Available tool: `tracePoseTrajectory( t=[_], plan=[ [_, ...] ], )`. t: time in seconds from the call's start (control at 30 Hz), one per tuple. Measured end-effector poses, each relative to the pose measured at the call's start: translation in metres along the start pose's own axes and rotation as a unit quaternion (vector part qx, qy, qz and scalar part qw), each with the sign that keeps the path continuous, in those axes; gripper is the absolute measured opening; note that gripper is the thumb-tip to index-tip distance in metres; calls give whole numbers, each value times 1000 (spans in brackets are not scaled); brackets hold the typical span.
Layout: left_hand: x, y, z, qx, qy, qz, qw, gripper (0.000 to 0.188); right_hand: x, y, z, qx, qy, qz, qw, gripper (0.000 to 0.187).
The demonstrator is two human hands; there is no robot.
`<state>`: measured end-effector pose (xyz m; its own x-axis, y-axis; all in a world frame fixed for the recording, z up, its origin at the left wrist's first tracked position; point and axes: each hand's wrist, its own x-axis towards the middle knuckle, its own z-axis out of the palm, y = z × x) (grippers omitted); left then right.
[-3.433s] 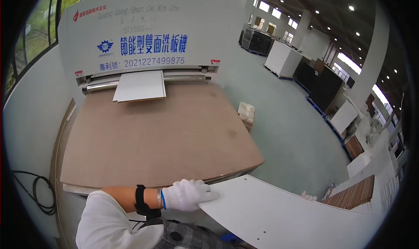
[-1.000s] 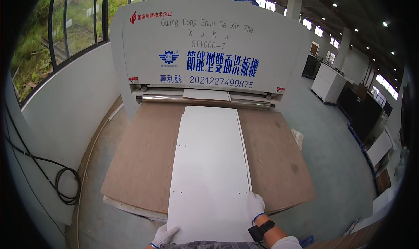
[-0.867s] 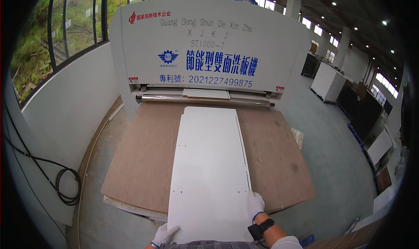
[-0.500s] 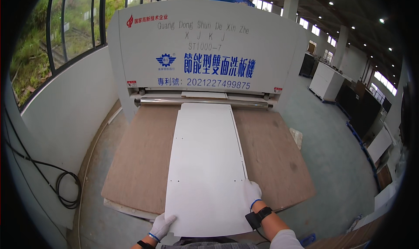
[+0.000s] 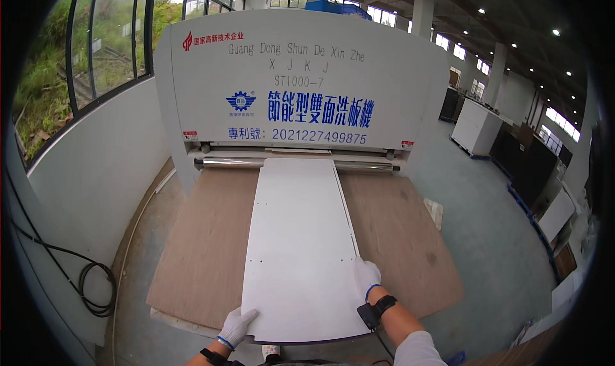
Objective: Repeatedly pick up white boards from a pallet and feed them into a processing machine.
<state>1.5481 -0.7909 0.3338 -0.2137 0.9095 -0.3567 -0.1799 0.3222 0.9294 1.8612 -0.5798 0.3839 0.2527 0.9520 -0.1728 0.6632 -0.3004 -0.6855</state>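
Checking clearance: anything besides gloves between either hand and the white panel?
Nothing visible: the left hand holds the white panel by its near-left corner, the right hand by its right edge.

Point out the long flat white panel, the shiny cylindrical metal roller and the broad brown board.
Long flat white panel (image 5: 300, 244): head view, middle of its upper face.
Shiny cylindrical metal roller (image 5: 364, 166): head view, stretch right of the panel.
Broad brown board (image 5: 405, 244): head view, upper face, right of the panel.
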Motion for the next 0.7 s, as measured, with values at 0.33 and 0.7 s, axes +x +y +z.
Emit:
tracePoseTrajectory(
  t=[0.33,0.7],
  plan=[
    [22,20,3,-120,1,-48,992,36,14,63,2,377,-210,17,902,42],
    [64,-9,-10,-415,19,-68,907,38,-64,87,-10,464,-259,180,828,34]
  ],
)
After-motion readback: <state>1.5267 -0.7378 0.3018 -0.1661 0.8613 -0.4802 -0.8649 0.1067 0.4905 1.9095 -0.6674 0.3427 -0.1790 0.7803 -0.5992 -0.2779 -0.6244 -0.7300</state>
